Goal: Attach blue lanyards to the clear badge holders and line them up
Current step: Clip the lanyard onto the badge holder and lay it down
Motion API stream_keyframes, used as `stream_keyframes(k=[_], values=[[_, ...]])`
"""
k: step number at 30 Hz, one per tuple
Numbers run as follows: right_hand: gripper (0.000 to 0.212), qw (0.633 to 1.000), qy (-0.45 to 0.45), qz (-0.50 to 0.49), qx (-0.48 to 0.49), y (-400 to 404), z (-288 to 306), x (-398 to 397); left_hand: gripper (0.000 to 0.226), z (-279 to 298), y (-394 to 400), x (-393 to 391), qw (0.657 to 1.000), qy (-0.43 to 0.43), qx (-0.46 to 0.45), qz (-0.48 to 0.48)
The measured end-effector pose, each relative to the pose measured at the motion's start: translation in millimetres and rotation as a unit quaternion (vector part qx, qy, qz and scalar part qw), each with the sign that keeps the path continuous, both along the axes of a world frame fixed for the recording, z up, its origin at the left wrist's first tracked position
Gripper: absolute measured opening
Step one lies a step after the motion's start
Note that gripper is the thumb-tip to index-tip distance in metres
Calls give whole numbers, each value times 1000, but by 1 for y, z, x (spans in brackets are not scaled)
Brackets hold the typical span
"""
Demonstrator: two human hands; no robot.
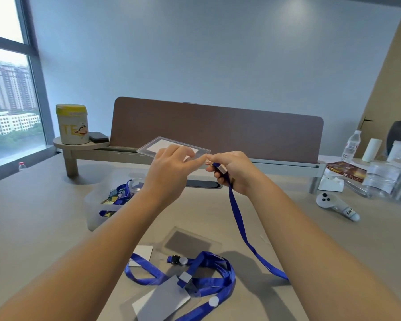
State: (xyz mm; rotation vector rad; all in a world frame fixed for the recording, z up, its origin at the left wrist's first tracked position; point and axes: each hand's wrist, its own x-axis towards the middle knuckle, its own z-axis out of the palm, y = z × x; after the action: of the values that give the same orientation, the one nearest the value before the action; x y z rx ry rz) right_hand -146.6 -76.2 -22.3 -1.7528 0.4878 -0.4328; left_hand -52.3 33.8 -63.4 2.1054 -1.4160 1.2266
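A clear badge holder [174, 147] is pinched aloft at twelve o'clock by the left hand [169, 167], while the blue lanyard [238, 218] clip end is gripped by the right hand [234, 172], so the clip could be missed at the slot if the trailing strap snags on the tabletop [333, 239].

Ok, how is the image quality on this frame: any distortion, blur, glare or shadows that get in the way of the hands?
Head view: wide-angle bending curves the window frame and the desk divider; daylight from the window overexposes its upper pane; left hand and right hand are fairly sharp, though the clip between them is small and soft; soft arm shadows fall on the table; slight sheen on the held badge holder.
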Motion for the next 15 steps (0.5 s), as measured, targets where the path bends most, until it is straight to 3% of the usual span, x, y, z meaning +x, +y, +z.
stream_keyframes(k=[6,15], values=[[22,1000,-6,8,-24,1,-6,4,52,-7,1,-5,999,40,-20,-14],[19,1000,-18,5,-12,3,-15,4,51,-12,3,-4,1000,4,-12,-9]])
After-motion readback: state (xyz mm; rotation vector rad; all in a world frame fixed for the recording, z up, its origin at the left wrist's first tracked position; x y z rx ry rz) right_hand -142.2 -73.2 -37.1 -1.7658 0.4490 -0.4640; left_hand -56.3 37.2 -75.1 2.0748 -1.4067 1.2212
